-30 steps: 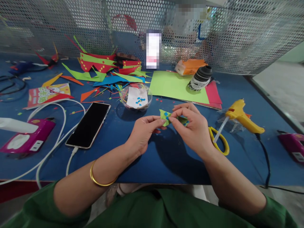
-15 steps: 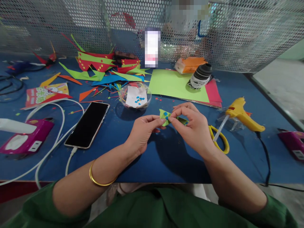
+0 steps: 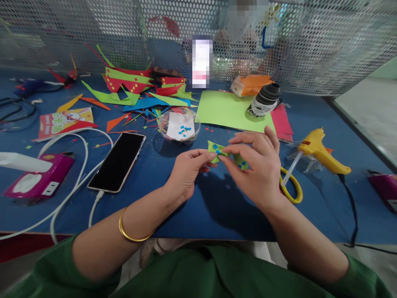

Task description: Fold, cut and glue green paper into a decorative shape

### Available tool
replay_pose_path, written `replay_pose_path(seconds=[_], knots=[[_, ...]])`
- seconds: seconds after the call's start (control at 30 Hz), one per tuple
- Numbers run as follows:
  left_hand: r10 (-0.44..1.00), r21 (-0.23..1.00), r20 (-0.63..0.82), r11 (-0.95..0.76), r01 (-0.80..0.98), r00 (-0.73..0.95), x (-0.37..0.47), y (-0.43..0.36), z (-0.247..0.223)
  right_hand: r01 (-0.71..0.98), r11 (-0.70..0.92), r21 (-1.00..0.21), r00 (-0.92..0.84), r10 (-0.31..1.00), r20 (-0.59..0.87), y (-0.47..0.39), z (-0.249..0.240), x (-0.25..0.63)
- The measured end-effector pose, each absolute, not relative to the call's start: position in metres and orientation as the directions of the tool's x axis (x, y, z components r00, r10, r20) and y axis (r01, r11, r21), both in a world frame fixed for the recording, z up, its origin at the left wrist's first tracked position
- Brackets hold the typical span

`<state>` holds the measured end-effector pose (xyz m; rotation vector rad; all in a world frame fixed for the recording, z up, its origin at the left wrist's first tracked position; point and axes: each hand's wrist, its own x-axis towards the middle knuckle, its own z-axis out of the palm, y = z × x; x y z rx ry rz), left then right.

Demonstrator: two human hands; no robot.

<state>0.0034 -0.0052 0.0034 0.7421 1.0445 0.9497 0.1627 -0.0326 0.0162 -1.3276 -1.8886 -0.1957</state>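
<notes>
A small light-green paper piece (image 3: 211, 145) with blue squares stuck on it is held up over the front middle of the table. My left hand (image 3: 183, 173) pinches its left end between thumb and fingers. From the other side, my right hand (image 3: 259, 170) has thumb and forefinger closed on the paper beside a blue square, its other fingers raised. Part of the strip shows behind my right fingers; the rest is hidden. Beyond my hands stands a clear plastic bowl (image 3: 162, 135), with white paper (image 3: 175, 120) and several loose blue squares (image 3: 185, 130) in it.
Right of my hands are yellow-handled scissors (image 3: 298, 192) and a yellow glue gun (image 3: 322, 155). A phone (image 3: 118, 163) and white cable lie left. Red-green paper masks (image 3: 128, 78), scraps, green sheets (image 3: 217, 109) and a black spool (image 3: 266, 99) sit before a perforated metal screen (image 3: 108, 29).
My right hand has turned and spread, its outer fingers lifting higher, and more of the green strip shows behind it. My left hand keeps its pinch. The whole view has shifted slightly.
</notes>
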Motion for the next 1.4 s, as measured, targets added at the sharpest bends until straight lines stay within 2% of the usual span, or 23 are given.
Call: replay_pose_path(seconds=[0.1, 0.23, 0.43, 0.63, 0.83, 1.2, 1.4], knots=[[0.901, 0.851, -0.381, 0.430, -0.301, 0.209, 0.0031, -0.0051, 0.0048, 0.867, 0.442, -0.230, -0.164, 0.690, 0.705, -0.0343, 0.0141, 0.1603], [0.893, 0.838, -0.387, 0.445, -0.315, 0.231, 0.0024, -0.0051, 0.0055, 0.868, 0.446, -0.218, -0.176, 0.688, 0.704, -0.0353, 0.0132, 0.1587], [0.891, 0.830, -0.388, 0.450, -0.330, 0.236, 0.0018, -0.0056, 0.0057, 0.851, 0.464, -0.245, -0.159, 0.673, 0.723, -0.0356, 0.0124, 0.1583], [0.889, 0.832, -0.398, 0.454, -0.320, 0.226, 0.0017, -0.0069, 0.0065, 0.884, 0.424, -0.198, -0.155, 0.665, 0.731, -0.0358, 0.0116, 0.1578], [0.893, 0.835, -0.391, 0.446, -0.321, 0.225, 0.0022, -0.0077, 0.0062, 0.877, 0.426, -0.224, -0.139, 0.670, 0.729, -0.0353, 0.0125, 0.1561], [0.896, 0.844, -0.388, 0.440, -0.306, 0.217, 0.0030, -0.0074, 0.0056, 0.893, 0.411, -0.184, -0.158, 0.667, 0.728, -0.0364, 0.0124, 0.1559], [0.898, 0.849, -0.385, 0.435, -0.300, 0.213, 0.0027, -0.0076, 0.0057, 0.886, 0.403, -0.228, -0.128, 0.686, 0.716, -0.0361, 0.0118, 0.1552]])
